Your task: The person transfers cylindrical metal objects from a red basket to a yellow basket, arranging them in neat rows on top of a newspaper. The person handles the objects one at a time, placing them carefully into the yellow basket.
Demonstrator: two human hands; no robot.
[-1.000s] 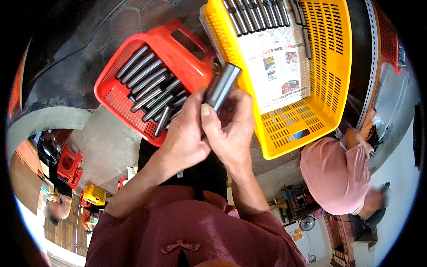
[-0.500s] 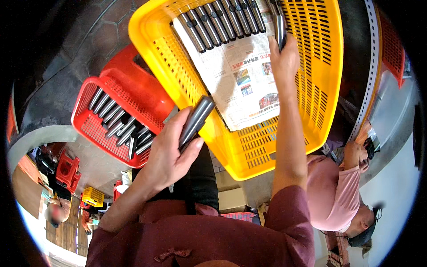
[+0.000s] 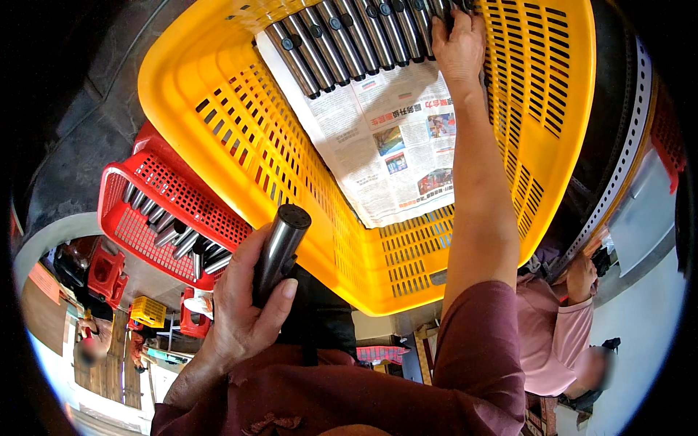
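One cylinder (image 3: 278, 254) grasped, left fingers (image 3: 275, 307) | right fingers (image 3: 462, 23) at row (image 3: 366, 33), hold unclear | step: apparently row-laying | next: likely needs alignment

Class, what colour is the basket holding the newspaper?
The basket is yellow, best seen in the head view.

A person in a maroon shirt (image 3: 378, 392) is holding a dark metal rod (image 3: 281, 243) in the left-hand grip (image 3: 236, 312) while the right-hand grip (image 3: 462, 54) is touching the end of a rod row (image 3: 342, 43) lying on newspaper (image 3: 345, 145) inside a yellow basket (image 3: 174, 80). Other rods (image 3: 172, 232) are lying in a red basket (image 3: 203, 207); a co-worker (image 3: 542, 330) is wearing pink.
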